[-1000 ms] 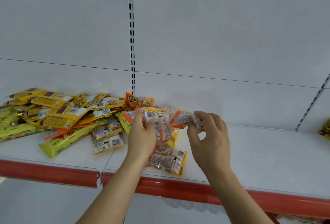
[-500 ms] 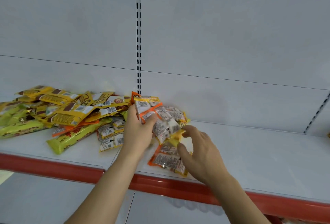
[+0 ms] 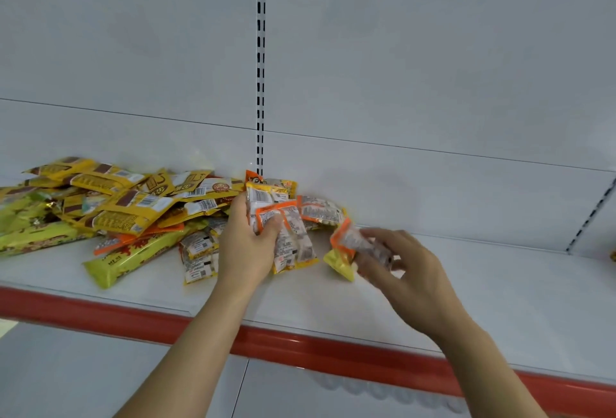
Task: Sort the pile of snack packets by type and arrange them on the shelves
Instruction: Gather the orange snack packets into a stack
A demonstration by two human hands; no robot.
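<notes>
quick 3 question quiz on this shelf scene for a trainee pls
1. True or false: the left hand grips a bunch of small packets.
2. What does the right hand hold? A) a long green bar B) an orange-edged packet C) nothing
3. What colour is the shelf's front strip?

Key: 1 true; 2 B; 3 red.

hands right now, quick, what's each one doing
Left hand: gripping a stack of small packets above the shelf.
Right hand: pinching an orange-edged packet, with a yellow one below.
</notes>
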